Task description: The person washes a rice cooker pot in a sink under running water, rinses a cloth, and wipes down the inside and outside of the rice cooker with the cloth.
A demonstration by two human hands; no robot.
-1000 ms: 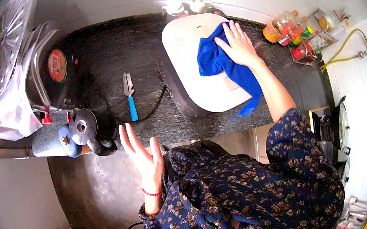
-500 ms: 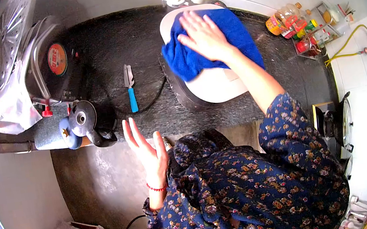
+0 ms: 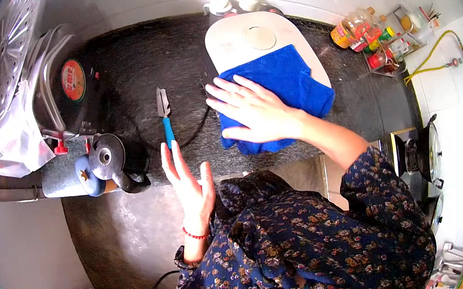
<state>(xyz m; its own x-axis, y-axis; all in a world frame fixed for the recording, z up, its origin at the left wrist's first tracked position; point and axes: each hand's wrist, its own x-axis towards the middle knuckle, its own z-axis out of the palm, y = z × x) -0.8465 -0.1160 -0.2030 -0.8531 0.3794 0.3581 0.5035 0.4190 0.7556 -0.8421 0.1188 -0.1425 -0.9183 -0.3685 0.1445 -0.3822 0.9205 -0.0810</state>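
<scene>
My right hand (image 3: 260,115) lies flat with fingers stretched out on a blue cloth (image 3: 293,78). The cloth is spread over the near part of a white-topped appliance (image 3: 228,40) with a round disc on its top; its near edge is hidden under the cloth. My left hand (image 3: 190,189), with a red bead bracelet on its wrist, is raised at the counter's front edge, fingers apart and holding nothing. Just beyond its fingertips, a small peeler or knife with a blue handle (image 3: 168,131) lies on the dark counter.
A black-lidded kettle or pot (image 3: 108,155) stands at the left counter edge near a clear plastic bag (image 3: 15,138). Bottles (image 3: 355,30) and a wire rack of jars (image 3: 391,52) are at the back right. A dark cable (image 3: 199,130) runs across the counter.
My right hand has drawn the blue cloth toward me, from the appliance's far part to its near edge, uncovering the round disc. My left hand stays raised, almost in place.
</scene>
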